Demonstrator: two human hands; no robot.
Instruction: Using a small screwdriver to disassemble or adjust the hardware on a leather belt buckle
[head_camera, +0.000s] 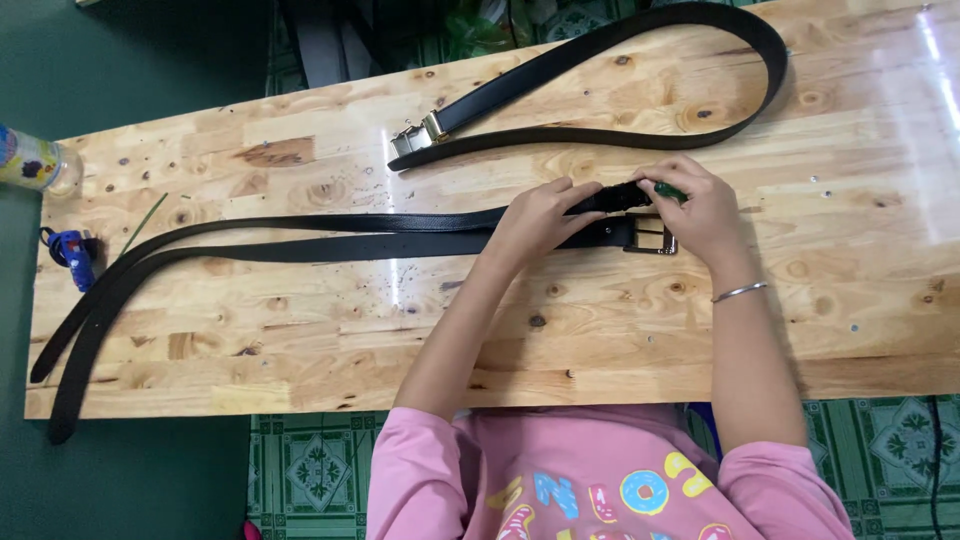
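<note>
1. On the wooden table (300, 340) seen from the head camera lay two black belts, one worked on and one set aside.
2. Two bare hands were at work, both on the nearer belt (300, 240), and a thin bracelet (738, 291) sat on the right wrist.
3. That belt was folded double, its long axis running left to right across the table, with the fold hanging off the left edge and the buckle end pointing right.
4. Its one square metal buckle (652, 238) lay flat just below the right hand (700, 215).
5. The left hand (530, 215) was curled down on the strap beside the buckle, fingers pressing and gripping it.
6. The right hand was closed around a small green tool (670, 190), held against the strap end above the buckle.
7. The second belt (640, 40) lay well apart toward the far edge, looped round to the right, its buckle (418, 135) pointing left.
8. At the left end stood one plastic bottle (35, 162) and one blue glue gun (72, 255), both just beside the table edge.
</note>
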